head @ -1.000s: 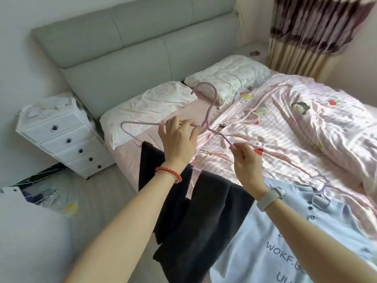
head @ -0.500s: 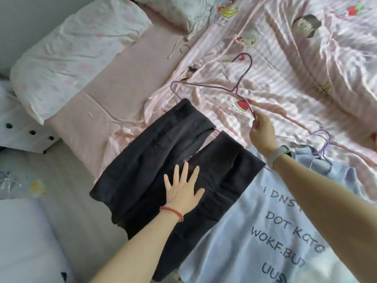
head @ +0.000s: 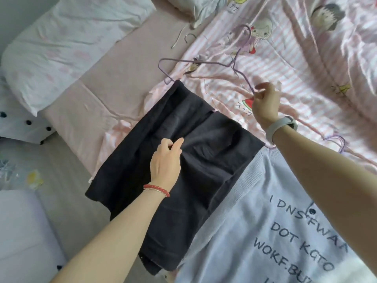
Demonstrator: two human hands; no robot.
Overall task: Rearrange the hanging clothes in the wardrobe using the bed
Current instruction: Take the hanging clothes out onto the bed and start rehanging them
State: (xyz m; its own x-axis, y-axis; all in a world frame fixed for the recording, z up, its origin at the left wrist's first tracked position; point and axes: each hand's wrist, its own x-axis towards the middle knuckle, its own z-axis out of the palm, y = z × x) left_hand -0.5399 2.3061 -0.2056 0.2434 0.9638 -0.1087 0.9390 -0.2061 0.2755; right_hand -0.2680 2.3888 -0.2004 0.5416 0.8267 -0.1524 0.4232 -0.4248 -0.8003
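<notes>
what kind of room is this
Most likely a bedroom: a bed with a pink striped cartoon quilt and a white pillow, a white drawer unit beside it, and clothes laid out, such as the black garment.

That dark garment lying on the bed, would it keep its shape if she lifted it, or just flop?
Probably flop: the dark garment lies creased, and its edge droops over the bed's side. It bunches where the left hand pinches it, so it looks soft. Likely light and unbreakable.
</notes>
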